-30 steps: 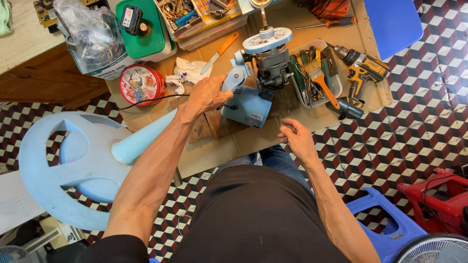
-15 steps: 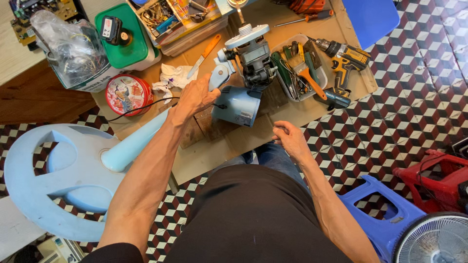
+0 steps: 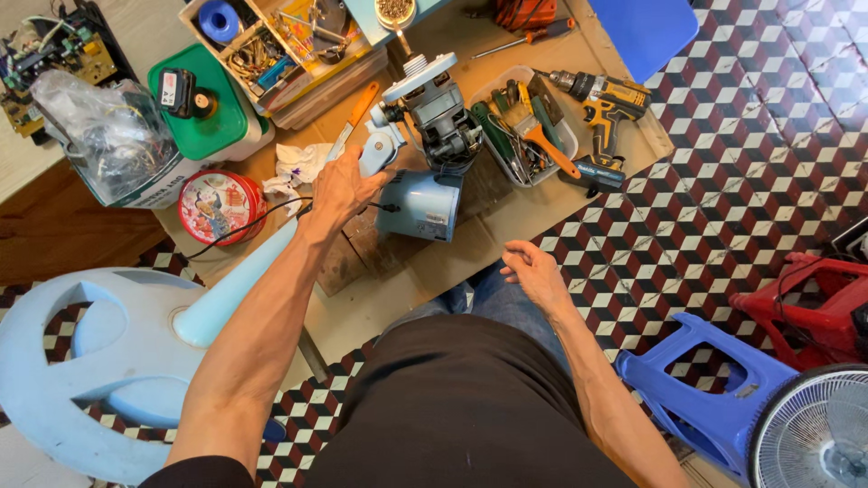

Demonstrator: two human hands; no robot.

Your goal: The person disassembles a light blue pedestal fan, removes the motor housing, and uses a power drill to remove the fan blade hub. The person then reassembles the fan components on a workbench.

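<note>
My left hand (image 3: 341, 188) grips the upper end of a pale blue fan stand pole (image 3: 237, 283), which runs down left to a round pale blue base (image 3: 63, 380) on the floor. Just right of that hand sit the exposed fan motor (image 3: 436, 113) and its pale blue housing (image 3: 420, 204), lying on brown cardboard (image 3: 461, 262). A black cable (image 3: 244, 229) trails from under the hand. My right hand (image 3: 532, 273) hovers above my knee, fingers loosely curled, holding nothing.
A clear tray of hand tools (image 3: 524, 131), a yellow cordless drill (image 3: 601, 113), a red round tin (image 3: 217, 206), a green box (image 3: 203, 117) and a parts tray (image 3: 280, 45) ring the motor. A blue plastic stool (image 3: 714, 398), red stool (image 3: 814, 307) and fan grille (image 3: 814, 434) stand at right.
The camera view has shifted, so everything sits lower in frame. My left hand keeps its hold on the pole top. My right hand stays over my knee, slightly more curled.
</note>
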